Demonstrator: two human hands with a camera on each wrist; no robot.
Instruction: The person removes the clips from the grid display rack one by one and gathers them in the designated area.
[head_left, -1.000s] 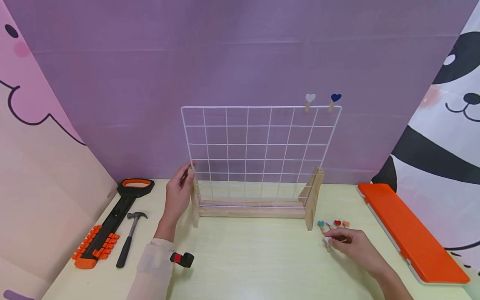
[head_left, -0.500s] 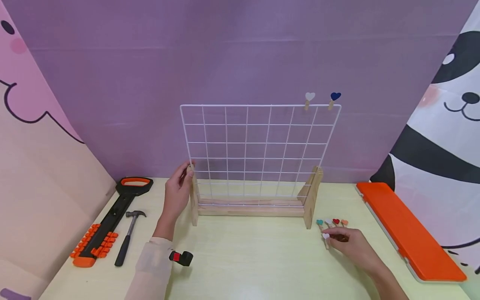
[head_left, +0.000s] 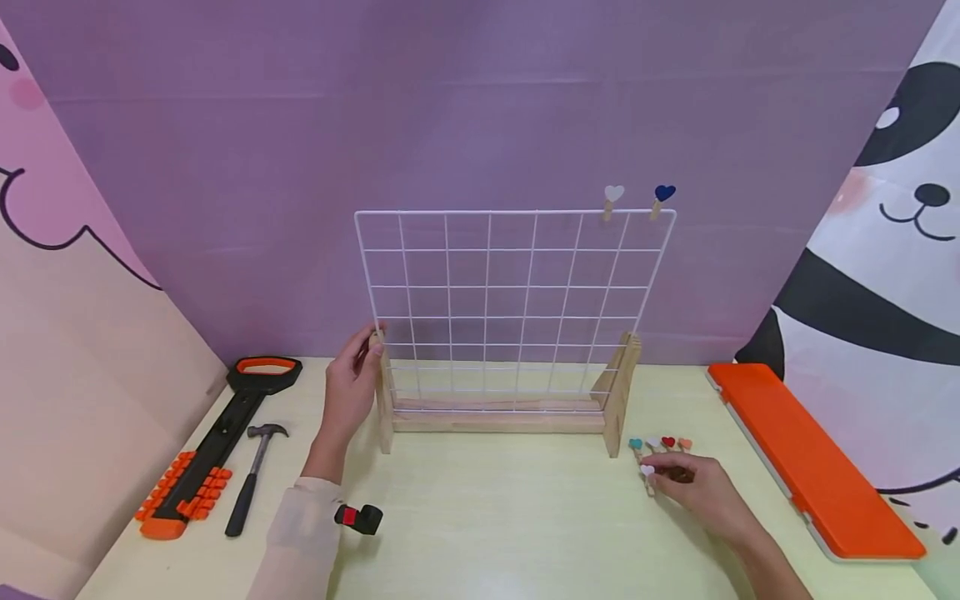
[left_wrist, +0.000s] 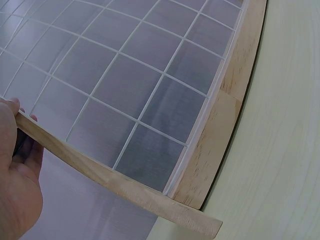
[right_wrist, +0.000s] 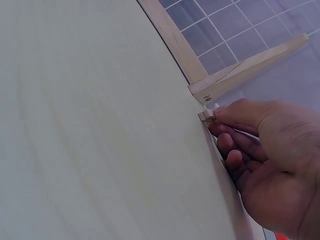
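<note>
My left hand [head_left: 351, 387] grips the top of the left wooden upright [head_left: 381, 392] of a stand, thumb in front and fingers behind, as the left wrist view also shows. A white wire grid [head_left: 487, 287] stands upright in that stand. Low over the right of the table, my right hand [head_left: 701, 492] pinches a small wooden clothespin [right_wrist: 206, 116] with a white heart [head_left: 647, 472] between thumb and forefinger. Just beyond it lie several more heart clothespins, among them a teal one [head_left: 636, 444] and a red one [head_left: 668, 442]. A white-heart clothespin [head_left: 613, 193] and a blue-heart one [head_left: 664, 193] are clipped on the grid's top bar.
At the left lie a black-and-orange handled tool [head_left: 225, 433] and a claw hammer [head_left: 255, 479]. A long orange case [head_left: 817, 467] lies along the right side of the table. Behind the table hangs a purple backdrop [head_left: 480, 108].
The whole head view has shifted slightly to the left. Both hands keep their holds, and the right hand stays at the same spot with its clothespin.
</note>
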